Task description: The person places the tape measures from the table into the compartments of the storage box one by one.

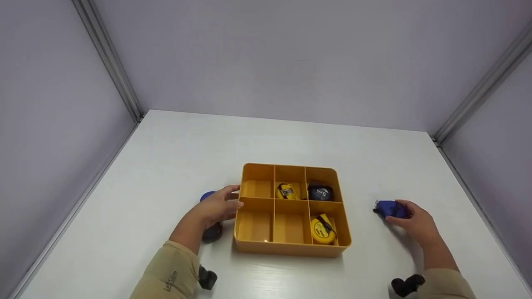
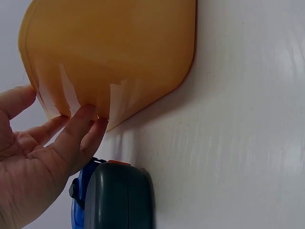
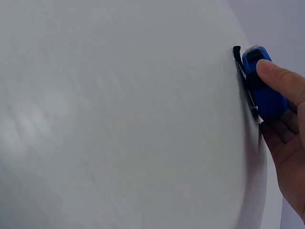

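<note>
An orange tray (image 1: 249, 246) with six compartments lies mid-table. Its far row holds a yellow tape measure (image 1: 286, 191) and a dark blue one (image 1: 319, 193); another yellow one (image 1: 322, 229) sits in the near right compartment. My left hand (image 1: 229, 202) rests with straight fingers against the tray's left wall (image 2: 119, 52). Under that hand (image 2: 71, 138) a dark grey tape measure (image 2: 119, 200) stands on the table, with a blue one (image 2: 78, 205) behind it. To the tray's right, my right hand (image 1: 405, 216) grips a blue tape measure (image 3: 264, 90) on the table, thumb on top.
The white table (image 1: 291, 141) is enclosed by grey walls at the back and both sides, with metal posts (image 1: 112, 62) in the corners. The tray's three left and near-middle compartments hold nothing. Black camera mounts (image 1: 206, 278) show at both wrists.
</note>
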